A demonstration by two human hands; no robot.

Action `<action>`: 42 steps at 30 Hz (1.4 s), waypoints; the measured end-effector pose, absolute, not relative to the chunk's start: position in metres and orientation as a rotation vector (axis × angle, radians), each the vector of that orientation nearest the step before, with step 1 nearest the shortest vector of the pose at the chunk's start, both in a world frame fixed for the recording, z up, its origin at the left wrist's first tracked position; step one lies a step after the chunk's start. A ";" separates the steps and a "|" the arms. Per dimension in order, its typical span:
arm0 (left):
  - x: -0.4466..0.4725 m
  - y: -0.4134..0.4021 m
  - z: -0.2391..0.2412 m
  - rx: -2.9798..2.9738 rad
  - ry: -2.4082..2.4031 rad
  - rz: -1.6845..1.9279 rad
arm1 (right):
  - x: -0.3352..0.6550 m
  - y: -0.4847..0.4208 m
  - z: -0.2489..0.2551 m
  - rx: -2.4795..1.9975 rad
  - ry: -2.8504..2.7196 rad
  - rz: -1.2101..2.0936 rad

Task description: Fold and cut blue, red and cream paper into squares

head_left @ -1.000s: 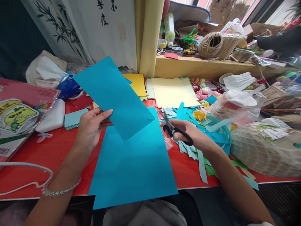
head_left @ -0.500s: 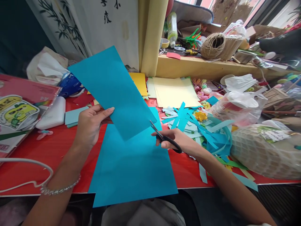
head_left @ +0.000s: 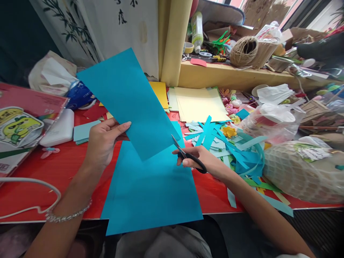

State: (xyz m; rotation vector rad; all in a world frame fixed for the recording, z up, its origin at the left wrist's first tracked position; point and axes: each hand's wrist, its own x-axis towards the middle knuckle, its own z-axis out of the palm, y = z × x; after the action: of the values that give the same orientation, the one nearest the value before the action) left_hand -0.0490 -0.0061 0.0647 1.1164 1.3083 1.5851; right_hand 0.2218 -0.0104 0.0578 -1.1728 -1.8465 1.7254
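Pinched between the thumb and fingers of my left hand (head_left: 106, 141) is a long rectangular sheet of blue paper (head_left: 129, 104), held tilted above the table. My right hand (head_left: 200, 157) grips black-handled scissors (head_left: 192, 159). Their blades point up and left and meet the lower right corner of the held sheet. Beneath both hands lie larger blue sheets (head_left: 153, 200), which overhang the table's front edge. A pile of cut blue paper strips (head_left: 228, 147) spreads to the right of my right hand.
Cream paper (head_left: 200, 104) lies at the back of the red table (head_left: 72, 200). A net-wrapped bundle (head_left: 303, 172) and a plastic bag (head_left: 274, 118) crowd the right side. On the left are small light-blue cards (head_left: 84, 132), a white case (head_left: 59, 127) and a white cable (head_left: 40, 182).
The held sheet has tilted very slightly, its top edge rising a little. My right hand and the scissors have shifted slightly up and left. Otherwise the scene is almost the same.
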 end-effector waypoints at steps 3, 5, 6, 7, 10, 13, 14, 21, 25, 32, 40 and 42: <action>-0.049 -0.006 0.065 1.117 1.301 1.591 | 0.221 -0.011 0.058 -1.168 -1.842 1.729; -0.049 -0.006 0.065 1.116 1.301 1.589 | 0.221 -0.011 0.058 -1.167 -1.847 1.724; -0.049 -0.006 0.065 1.116 1.302 1.585 | 0.221 -0.011 0.059 -1.168 -1.849 1.721; -0.049 -0.006 0.065 1.114 1.299 1.582 | 0.221 -0.011 0.059 -1.169 -1.850 1.720; -0.049 -0.006 0.065 1.107 1.286 1.582 | 0.220 -0.012 0.059 -1.171 -1.855 1.721; -0.049 -0.006 0.064 1.122 1.295 1.573 | 0.220 -0.012 0.059 -1.176 -1.867 1.715; -0.049 -0.006 0.064 1.124 1.300 1.571 | 0.220 -0.012 0.059 -1.177 -1.870 1.712; -0.051 -0.006 0.063 1.123 1.298 1.579 | 0.220 -0.012 0.058 -1.156 -1.868 1.719; -0.051 -0.006 0.063 1.111 1.286 1.582 | 0.220 -0.013 0.058 -1.129 -1.854 1.734; -0.049 -0.007 0.065 1.107 1.290 1.592 | 0.218 -0.012 0.052 -1.050 -1.755 1.805; -0.050 -0.006 0.065 1.093 1.322 1.581 | 0.215 -0.014 0.051 -1.053 -1.672 1.801; -0.051 -0.006 0.066 1.078 1.326 1.568 | 0.213 -0.015 0.052 -1.074 -1.659 1.793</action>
State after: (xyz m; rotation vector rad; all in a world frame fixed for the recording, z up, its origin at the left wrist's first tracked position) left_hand -0.0509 -0.0065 0.0655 1.0775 1.3256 1.5675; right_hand 0.2130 -0.0152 0.0516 -1.0735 -1.6586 1.7925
